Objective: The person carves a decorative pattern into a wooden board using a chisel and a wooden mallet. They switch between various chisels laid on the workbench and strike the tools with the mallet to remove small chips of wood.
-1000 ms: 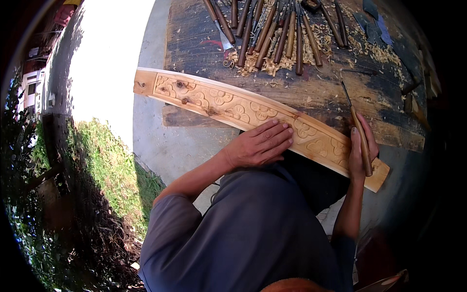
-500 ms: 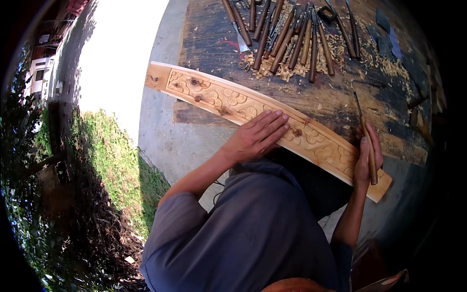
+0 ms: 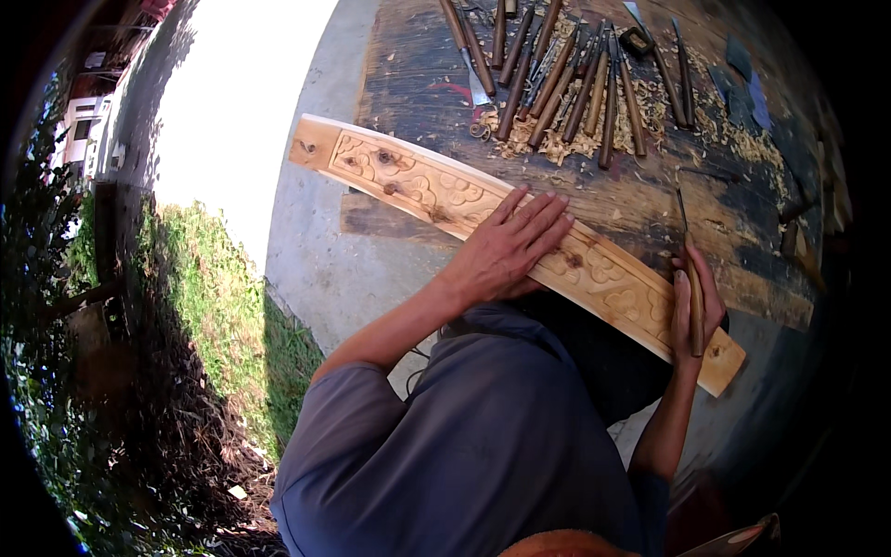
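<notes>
A long, pale-brown wooden board carved with flowers (image 3: 596, 265) slants across the near edge of a dark wooden surface (image 3: 408, 88), its left end jutting beyond the surface's left edge. The left hand (image 3: 501, 249) lies flat on the board, fingers slightly spread; the right hand (image 3: 711, 304), near its right end, pinches a slim, brown-handled carving tool (image 3: 696, 325).

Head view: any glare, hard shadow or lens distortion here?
Head view: ground strip at left blown out to white; head view: grass split between sunlight and shadow; head view: fisheye corners black, yet the carved board reads clearly.
</notes>
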The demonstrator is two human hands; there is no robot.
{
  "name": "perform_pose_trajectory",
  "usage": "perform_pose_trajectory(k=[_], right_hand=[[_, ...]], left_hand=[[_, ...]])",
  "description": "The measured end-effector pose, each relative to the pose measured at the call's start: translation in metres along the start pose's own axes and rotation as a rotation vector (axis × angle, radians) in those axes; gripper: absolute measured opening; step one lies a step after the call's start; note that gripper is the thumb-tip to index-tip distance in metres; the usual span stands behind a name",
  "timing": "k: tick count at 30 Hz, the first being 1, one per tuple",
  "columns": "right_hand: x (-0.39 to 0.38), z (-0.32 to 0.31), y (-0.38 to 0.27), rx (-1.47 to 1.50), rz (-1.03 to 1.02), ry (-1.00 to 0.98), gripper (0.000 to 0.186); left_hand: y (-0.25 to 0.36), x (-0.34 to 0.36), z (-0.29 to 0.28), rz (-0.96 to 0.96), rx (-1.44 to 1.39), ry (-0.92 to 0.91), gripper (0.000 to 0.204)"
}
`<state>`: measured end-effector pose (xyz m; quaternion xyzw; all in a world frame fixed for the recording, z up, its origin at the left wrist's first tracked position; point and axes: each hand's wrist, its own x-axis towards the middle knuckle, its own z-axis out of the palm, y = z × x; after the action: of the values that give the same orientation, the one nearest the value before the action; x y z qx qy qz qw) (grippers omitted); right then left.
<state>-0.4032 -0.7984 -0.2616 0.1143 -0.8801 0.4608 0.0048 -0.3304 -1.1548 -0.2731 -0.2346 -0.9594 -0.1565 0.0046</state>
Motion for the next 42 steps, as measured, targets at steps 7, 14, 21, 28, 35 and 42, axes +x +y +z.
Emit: perform_pose_trajectory(k=[7,14,21,28,35,42], right_hand=[[0.0,-0.002,-0.001,-0.016,-0.022,0.001,0.041],[-0.013,-0.017,-0.002,-0.01,-0.081,0.102,0.04],[-0.02,-0.048,-0.017,-0.077,-0.152,0.18,0.042],[-0.021,-0.058,-0.017,-0.105,-0.171,0.128,0.038],[-0.009,-0.057,-0.031,-0.06,-0.149,0.118,0.034],[0.015,-0.063,-0.024,0.024,-0.17,0.122,0.036]], left_hand=[[-0.012,0.008,-0.008,-0.023,0.004,-0.026,0.119],[-0.012,0.013,-0.015,0.006,-0.088,0.044,0.115],[0.009,0.036,-0.004,0.006,-0.127,0.12,0.121],[0.046,0.083,0.02,-0.009,-0.131,0.176,0.122],[0.076,0.126,0.039,0.011,-0.157,0.23,0.119],[0.105,0.161,0.049,-0.025,-0.194,0.246,0.114]])
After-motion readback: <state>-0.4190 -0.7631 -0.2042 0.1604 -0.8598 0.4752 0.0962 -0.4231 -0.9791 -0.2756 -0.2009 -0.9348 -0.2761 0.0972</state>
